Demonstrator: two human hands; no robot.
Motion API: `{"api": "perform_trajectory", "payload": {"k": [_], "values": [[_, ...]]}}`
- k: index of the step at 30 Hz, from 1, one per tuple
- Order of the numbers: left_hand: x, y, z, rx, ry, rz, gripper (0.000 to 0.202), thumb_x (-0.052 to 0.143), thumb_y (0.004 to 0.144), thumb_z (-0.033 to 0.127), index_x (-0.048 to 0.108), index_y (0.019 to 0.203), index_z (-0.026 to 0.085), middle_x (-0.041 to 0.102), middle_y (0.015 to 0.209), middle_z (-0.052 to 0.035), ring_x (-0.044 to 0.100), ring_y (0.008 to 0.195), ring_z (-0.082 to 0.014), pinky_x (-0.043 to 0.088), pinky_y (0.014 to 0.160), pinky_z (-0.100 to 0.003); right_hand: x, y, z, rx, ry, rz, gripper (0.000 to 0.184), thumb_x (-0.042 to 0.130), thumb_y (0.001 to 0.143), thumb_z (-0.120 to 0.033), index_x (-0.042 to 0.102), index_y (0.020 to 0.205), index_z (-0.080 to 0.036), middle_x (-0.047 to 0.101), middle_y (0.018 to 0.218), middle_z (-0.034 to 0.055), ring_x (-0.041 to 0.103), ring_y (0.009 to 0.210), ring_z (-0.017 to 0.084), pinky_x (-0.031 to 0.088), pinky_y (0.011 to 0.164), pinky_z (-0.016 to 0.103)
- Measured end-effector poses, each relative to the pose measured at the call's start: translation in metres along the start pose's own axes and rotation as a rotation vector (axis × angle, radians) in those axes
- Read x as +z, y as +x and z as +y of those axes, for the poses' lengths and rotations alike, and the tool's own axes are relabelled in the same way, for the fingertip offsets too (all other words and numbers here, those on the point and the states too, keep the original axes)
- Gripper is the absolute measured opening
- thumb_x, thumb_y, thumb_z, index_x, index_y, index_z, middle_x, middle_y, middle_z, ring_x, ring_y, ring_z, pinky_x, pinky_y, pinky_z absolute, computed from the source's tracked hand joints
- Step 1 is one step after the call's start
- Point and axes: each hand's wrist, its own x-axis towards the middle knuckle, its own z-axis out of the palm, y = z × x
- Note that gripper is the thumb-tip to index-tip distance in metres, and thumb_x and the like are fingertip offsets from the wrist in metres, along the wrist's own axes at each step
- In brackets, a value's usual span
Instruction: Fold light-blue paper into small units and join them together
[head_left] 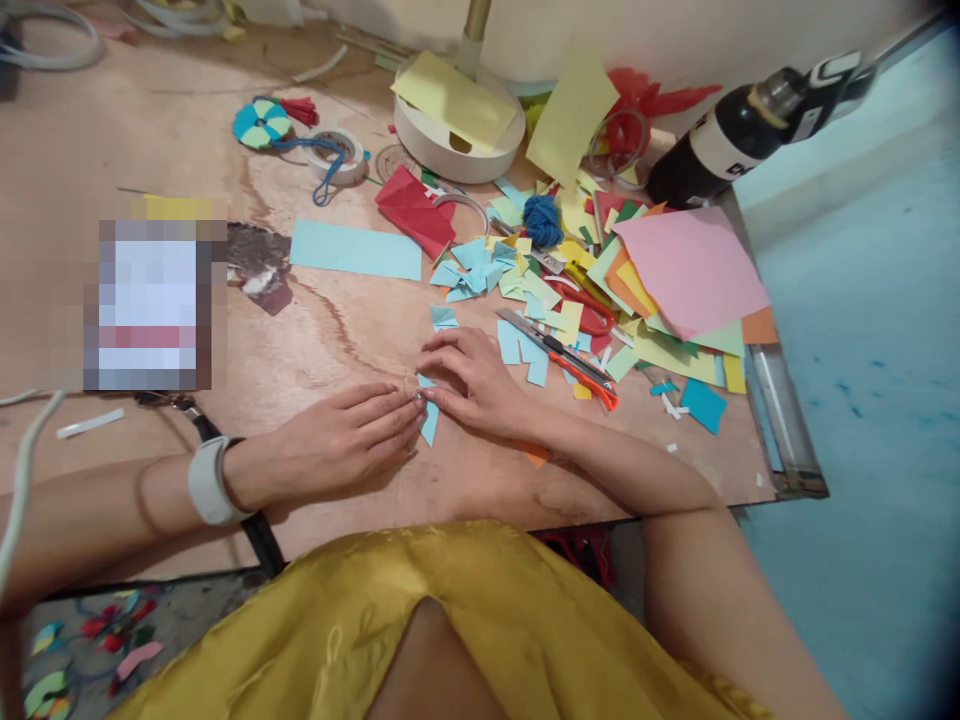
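Near mid-frame, I have the left hand (360, 435) and right hand (474, 385) narrowly pinching a pale-blue paper strip (430, 424) running down-frame between them.

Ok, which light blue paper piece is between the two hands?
The narrow light blue strip, at the fingertips of the left hand and right hand. The long light blue rectangle lies farther back, not between them.
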Motion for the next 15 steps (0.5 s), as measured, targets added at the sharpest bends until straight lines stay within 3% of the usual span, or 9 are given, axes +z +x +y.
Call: {"api": "perform_trajectory", "payload": {"k": [6, 11, 15], "values": [[0.001, 0.001, 0.003, -0.005, -0.02, -0.028, 0.026, 0.051, 0.107, 0.014, 0.075, 0.114, 0.011, 0.079, 0.122, -0.0145, 0.077, 0.109, -0.027, 0.063, 0.093, -0.039, -0.001, 0.002, -0.002, 0.017, 0.089, -0.007, 0.012, 0.069, 0.098, -0.035, 0.064, 0.102, -0.025, 0.069, 0.13, 0.0081, 0.057, 0.129, 0.026, 0.038, 0.111, 0.047], [0.001, -0.002, 0.005, -0.007, -0.056, -0.035, 0.024, 0.054, 0.104, 0.011, 0.076, 0.111, 0.012, 0.078, 0.125, -0.0149, 0.075, 0.114, -0.0273, 0.062, 0.099, -0.039, -0.001, 0.0, -0.009, 0.031, 0.136, 0.017, 0.01, 0.065, 0.102, -0.033, 0.066, 0.097, -0.024, 0.075, 0.103, 0.0049, 0.064, 0.101, 0.022, 0.045, 0.095, 0.04], [0.003, -0.005, 0.007, -0.048, -0.146, -0.017, 0.022, 0.058, 0.102, 0.012, 0.076, 0.115, 0.014, 0.077, 0.128, -0.0149, 0.073, 0.119, -0.027, 0.06, 0.105, -0.04, 0.0, -0.002, -0.012, 0.071, 0.171, 0.06, 0.013, 0.063, 0.104, -0.033, 0.068, 0.098, -0.023, 0.077, 0.097, 0.0039, 0.067, 0.091, 0.019, 0.046, 0.09, 0.039]]}}
